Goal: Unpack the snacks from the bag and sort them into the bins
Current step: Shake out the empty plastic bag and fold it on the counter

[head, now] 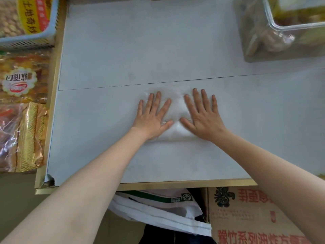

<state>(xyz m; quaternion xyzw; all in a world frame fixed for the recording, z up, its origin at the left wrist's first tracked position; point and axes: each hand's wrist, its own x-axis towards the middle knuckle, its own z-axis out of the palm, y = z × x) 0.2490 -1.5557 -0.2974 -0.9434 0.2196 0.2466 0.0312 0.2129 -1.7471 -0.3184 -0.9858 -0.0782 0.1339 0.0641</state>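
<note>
Pale tabletop point(105, 138): an emptied, folded plastic bag point(175, 110) is pressed flat by left hand point(152, 118) and right hand point(202, 118), fingers straight; limp, slippery, best pinched at an edge.

Bag point(175, 110) flat mid-desk point(109, 55) under both hands; basket point(26, 38) far left, bin point(290, 27) far right.

Tabletop point(123, 50) centre: bare, passable.
Far left: blue basket point(35, 35) blocking.
Far right: clear bin point(284, 23) blocking.
</note>
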